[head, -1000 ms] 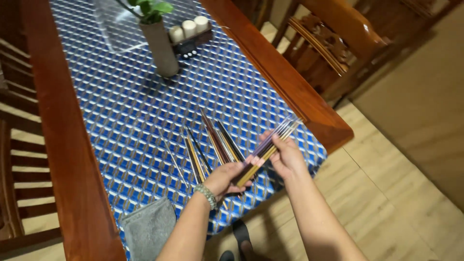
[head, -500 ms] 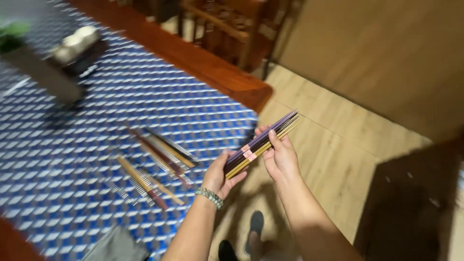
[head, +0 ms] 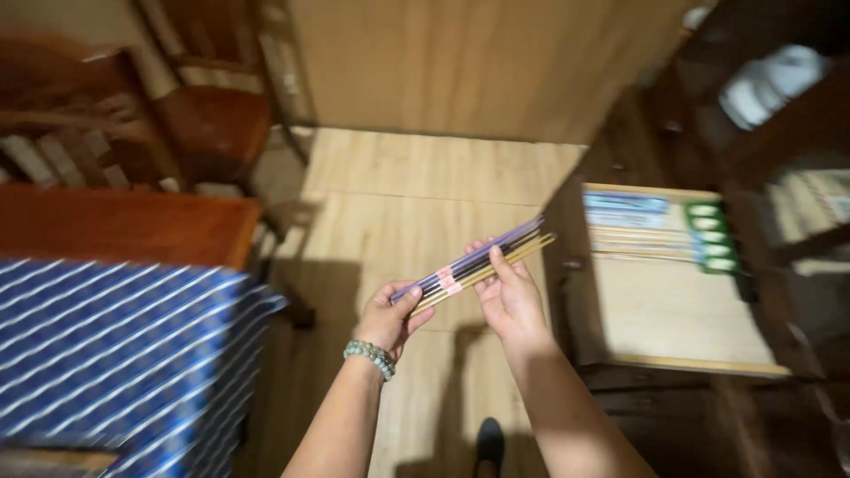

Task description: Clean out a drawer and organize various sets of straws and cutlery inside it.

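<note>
Change since earlier: a second ago the bundle of chopsticks (head: 474, 265) was being held over the blue patterned cloth, with loose chopsticks, a vase and a grey rag in view. Now the view has swung right, so the hands are out over the floor (head: 398, 190) and only a corner of the worktop (head: 115, 226) with its blue cloth (head: 106, 345) shows at the left. The loose chopsticks are out of frame.

New in view: an open drawer (head: 673, 301) on the right, light wood inside, with more long packs lying across its back half.

Bundle position: in the air between both hands, near the middle of the frame, just left of the drawer and well apart from the worktop.

Bundle direction: long axis runs diagonally, low end at lower left, far end rising to upper right toward the drawer. Purple and dark sticks on top, yellow-ish ones along the lower edge, small pink band around the middle.

Left hand (head: 387, 320): fingers closed around the lower-left end, thumb on top. Bead bracelet (head: 370, 357) on that wrist.

Right hand (head: 509, 296): fingers (head: 501, 265) pinched on the bundle just past the pink band, palm underneath.

Also: wooden chair (head: 190, 115) behind the worktop, pretty blurry.
</note>
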